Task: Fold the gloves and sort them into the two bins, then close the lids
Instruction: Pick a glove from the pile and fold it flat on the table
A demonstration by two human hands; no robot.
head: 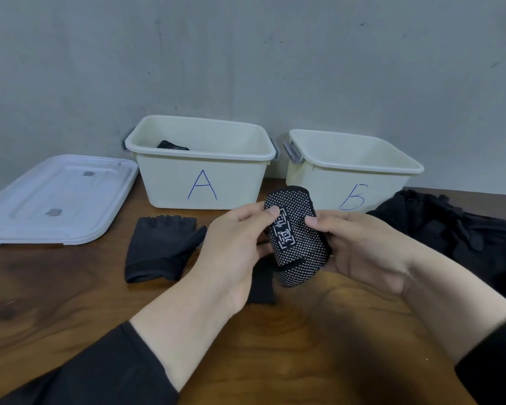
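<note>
Folding a dotted glove (297, 238), pinched between left hand (237, 244) and right hand (360, 249) above the wooden table (70, 287), in front of bin A (202, 182) and bin B (351, 194). Matching dotted glove (173, 145) already inside A, so probably dropping there next. Plain fingerless glove (158, 249) and black pile (450, 229) waiting; lid (56, 197) off.

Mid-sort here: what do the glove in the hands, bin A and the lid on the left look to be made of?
Dotted glove: black knit fabric, apparently with small white grip dots, likely rubbery; it bends softly between the left hand and right hand.
Bin A: cream moulded plastic, smooth, rolled rim.
Lid: pale plastic with slight sheen, moulded ridges.
</note>
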